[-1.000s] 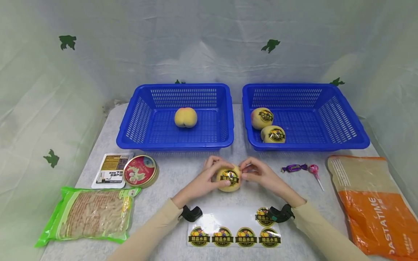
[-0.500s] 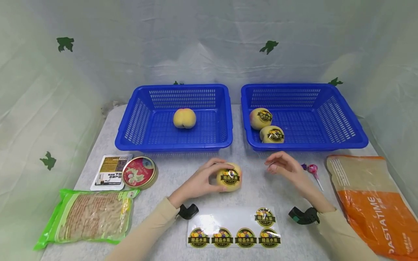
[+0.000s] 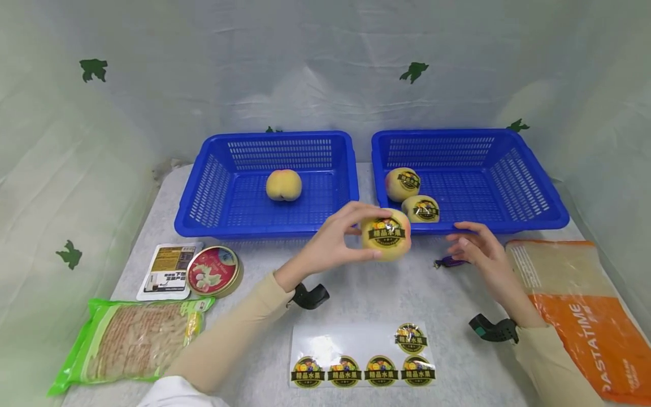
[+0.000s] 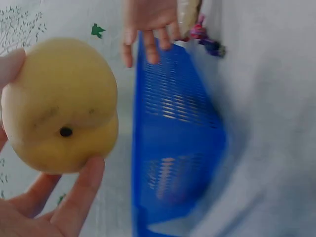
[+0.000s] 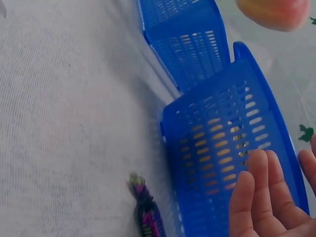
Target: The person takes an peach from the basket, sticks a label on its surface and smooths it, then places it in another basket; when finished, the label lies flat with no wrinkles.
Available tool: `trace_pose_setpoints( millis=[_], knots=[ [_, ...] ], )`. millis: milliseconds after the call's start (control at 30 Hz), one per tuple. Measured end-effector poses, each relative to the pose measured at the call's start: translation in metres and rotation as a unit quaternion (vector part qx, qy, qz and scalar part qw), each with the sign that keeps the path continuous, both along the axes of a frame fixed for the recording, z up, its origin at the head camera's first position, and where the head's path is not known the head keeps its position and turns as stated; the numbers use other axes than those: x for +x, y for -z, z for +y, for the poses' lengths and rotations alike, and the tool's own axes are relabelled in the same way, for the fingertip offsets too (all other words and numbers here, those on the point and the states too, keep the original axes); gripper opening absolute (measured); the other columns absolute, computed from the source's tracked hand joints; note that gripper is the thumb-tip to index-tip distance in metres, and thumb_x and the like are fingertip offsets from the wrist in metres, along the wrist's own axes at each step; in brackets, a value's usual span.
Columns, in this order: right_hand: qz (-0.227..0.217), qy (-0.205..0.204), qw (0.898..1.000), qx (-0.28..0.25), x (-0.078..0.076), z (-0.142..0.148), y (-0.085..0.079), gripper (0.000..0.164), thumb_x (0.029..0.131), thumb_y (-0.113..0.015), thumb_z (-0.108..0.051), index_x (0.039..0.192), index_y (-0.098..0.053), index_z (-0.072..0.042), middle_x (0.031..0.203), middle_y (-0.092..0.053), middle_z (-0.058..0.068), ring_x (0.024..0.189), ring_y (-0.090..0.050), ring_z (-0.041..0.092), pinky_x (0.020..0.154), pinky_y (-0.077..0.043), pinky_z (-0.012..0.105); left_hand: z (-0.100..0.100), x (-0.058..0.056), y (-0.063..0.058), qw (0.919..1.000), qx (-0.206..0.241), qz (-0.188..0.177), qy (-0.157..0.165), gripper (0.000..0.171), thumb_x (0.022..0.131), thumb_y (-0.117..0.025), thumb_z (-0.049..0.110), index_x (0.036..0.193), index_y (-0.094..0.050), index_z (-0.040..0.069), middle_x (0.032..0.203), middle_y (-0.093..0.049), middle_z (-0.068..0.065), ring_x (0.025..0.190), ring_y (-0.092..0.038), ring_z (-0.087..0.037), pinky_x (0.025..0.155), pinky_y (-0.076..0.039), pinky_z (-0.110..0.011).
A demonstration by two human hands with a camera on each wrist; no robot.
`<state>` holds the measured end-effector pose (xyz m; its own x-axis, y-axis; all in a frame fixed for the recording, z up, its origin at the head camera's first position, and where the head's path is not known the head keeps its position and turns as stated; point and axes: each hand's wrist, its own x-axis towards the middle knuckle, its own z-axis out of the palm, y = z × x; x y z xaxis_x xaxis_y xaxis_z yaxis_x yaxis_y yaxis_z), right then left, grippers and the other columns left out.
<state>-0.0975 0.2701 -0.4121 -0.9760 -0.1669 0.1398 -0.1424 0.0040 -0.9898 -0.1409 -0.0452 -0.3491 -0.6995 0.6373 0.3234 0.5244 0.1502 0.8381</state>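
My left hand (image 3: 338,240) grips a yellow peach (image 3: 395,252), thumb on the near side and fingers over the top. On its front is a round black-and-gold sticker (image 3: 386,232). Raised off the table, the peach overlaps the front left corner of the right blue basket (image 3: 513,226) in the head view. A small dark hole shows on the peach's underside (image 4: 64,94) in the left wrist view. My right hand (image 3: 485,263) is by that basket's front rim with loosely bent fingers and holds nothing. Two stickered peaches (image 3: 400,192) sit in this basket's left end.
The left blue basket (image 3: 254,230) holds one peach (image 3: 283,185). A sticker sheet (image 3: 341,339) lies near me. Left are a green-edged bag (image 3: 139,339), a round tin (image 3: 212,271) and a flat packet (image 3: 168,277). Right are a purple-wrapped candy (image 3: 448,262) and an orange bag (image 3: 580,328).
My right hand has let go of the peach and moved right. My left hand has lifted the peach from the table and carried it right and forward, toward the right basket.
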Motion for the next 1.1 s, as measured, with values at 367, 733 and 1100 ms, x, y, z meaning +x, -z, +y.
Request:
trace_pose_setpoints(
  millis=[367, 733, 1100],
  knots=[
    [0.004, 0.039, 0.999, -0.028, -0.002, 0.009, 0.008, 0.035, 0.095, -0.039, -0.001, 0.131, -0.036, -0.003, 0.101, -0.056, 0.006, 0.088, -0.059, 0.018, 0.073, -0.05, 0.025, 0.067, -0.055, -0.035, 0.9993, -0.01, -0.036, -0.01, 0.056, 0.077, -0.072, 0.021, 0.128, -0.049, 0.019, 0.119, -0.041, -0.002, 0.104, -0.041, -0.011, 0.078, -0.046, -0.02],
    [-0.029, 0.018, 0.999, -0.011, -0.003, 0.012, 0.014, 0.039, 0.096, -0.038, -0.005, 0.134, -0.028, -0.01, 0.121, -0.049, 0.015, 0.091, -0.059, 0.02, 0.073, -0.05, 0.028, 0.139, -0.105, -0.032, 0.9732, -0.226, 0.043, -0.001, 0.054, 0.079, -0.068, 0.037, 0.128, -0.046, 0.034, 0.115, -0.043, 0.006, 0.102, -0.037, -0.007, 0.074, -0.038, -0.022],
    [-0.003, -0.007, 1.0, -0.014, -0.002, 0.014, 0.017, 0.042, 0.096, -0.036, -0.003, 0.135, -0.025, -0.012, 0.109, -0.059, 0.009, 0.084, -0.061, 0.025, 0.069, -0.05, 0.031, 0.181, -0.11, -0.025, 0.9695, -0.245, -0.017, -0.007, 0.054, 0.078, -0.071, 0.027, 0.126, -0.047, 0.03, 0.112, -0.047, 0.007, 0.103, -0.037, -0.008, 0.078, -0.037, -0.022]
  ],
)
